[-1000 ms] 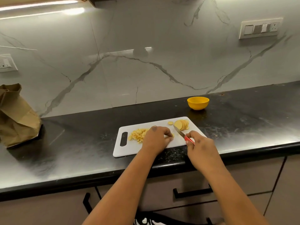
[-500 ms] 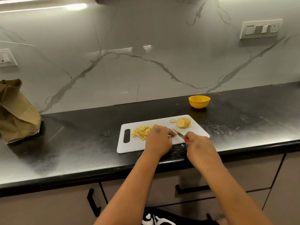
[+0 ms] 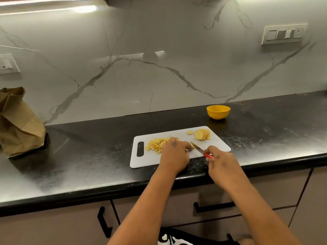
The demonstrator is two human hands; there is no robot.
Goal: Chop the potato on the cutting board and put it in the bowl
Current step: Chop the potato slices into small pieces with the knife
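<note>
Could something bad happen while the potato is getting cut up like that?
Maybe. The knife blade sits right next to the left hand fingertips holding the potato down, so a slip could nick a finger. The cutting board lies near the counter's front edge, so a hard push might shift it. The yellow bowl stands apart behind the board, so diced potato could spill on the way.

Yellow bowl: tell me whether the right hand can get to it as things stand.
Probably yes. The bowl sits uncovered beyond the board, with bare counter around it, but the right hand grips the knife.
</note>
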